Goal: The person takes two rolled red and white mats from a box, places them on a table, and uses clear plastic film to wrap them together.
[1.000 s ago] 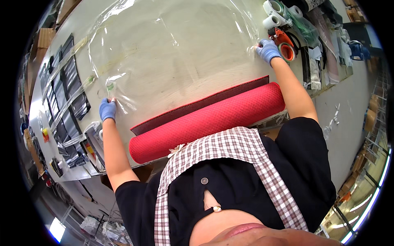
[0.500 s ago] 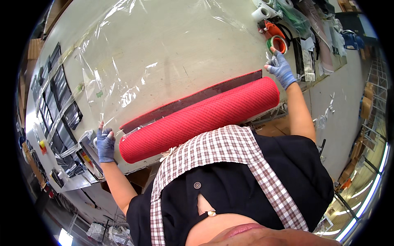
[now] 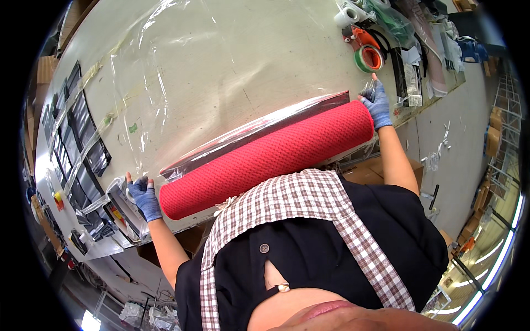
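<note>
A thick red textured roll, like a rolled mat [image 3: 270, 160], lies along the near table edge in front of my checked apron. Its loose dark-backed flap [image 3: 326, 105] stretches along the far side. Thin clear plastic film [image 3: 221, 138] spreads over the table, its near edge reaching across the flap. At the roll's left end my left hand [image 3: 144, 198], in a blue fingerless glove, is closed on the film's corner. My right hand [image 3: 377, 106], gloved alike, is beside the roll's right end with film bunched in its closed fingers.
Beyond my right hand sits an orange tape dispenser [image 3: 361, 41] with a green-edged tape roll [image 3: 368, 58]. White rolls [image 3: 346, 16] and plastic bags crowd the far right corner. Dark flat packs [image 3: 83, 127] lie at the left, near a box-like holder [image 3: 122, 204].
My right hand has come nearer, in against the roll's end. The left hand has shifted slightly nearer. The film's near edge now lies across the flap.
</note>
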`<state>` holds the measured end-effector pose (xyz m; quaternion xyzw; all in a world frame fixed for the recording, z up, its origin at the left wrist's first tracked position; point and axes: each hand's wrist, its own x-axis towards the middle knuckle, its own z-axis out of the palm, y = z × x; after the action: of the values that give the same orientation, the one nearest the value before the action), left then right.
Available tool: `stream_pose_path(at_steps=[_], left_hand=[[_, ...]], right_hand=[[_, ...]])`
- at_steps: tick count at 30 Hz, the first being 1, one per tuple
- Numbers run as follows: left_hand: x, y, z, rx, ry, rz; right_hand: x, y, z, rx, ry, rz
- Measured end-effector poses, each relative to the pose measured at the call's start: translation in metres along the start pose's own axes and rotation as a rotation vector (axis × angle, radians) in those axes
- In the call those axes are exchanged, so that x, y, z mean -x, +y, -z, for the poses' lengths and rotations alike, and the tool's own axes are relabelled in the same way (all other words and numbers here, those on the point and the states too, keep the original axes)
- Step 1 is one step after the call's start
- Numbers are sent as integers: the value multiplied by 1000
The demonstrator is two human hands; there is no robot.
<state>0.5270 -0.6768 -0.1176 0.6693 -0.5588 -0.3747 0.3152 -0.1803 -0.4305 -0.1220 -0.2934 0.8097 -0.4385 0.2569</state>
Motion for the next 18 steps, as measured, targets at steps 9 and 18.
stream_pose_path(at_steps=[9, 18], left_hand=[[15, 14, -19, -454, 285, -154], [33, -35, 2, -281, 196, -75]], right_hand=[[3, 23, 2, 27, 65, -21], [10, 15, 7, 181, 29, -74]])
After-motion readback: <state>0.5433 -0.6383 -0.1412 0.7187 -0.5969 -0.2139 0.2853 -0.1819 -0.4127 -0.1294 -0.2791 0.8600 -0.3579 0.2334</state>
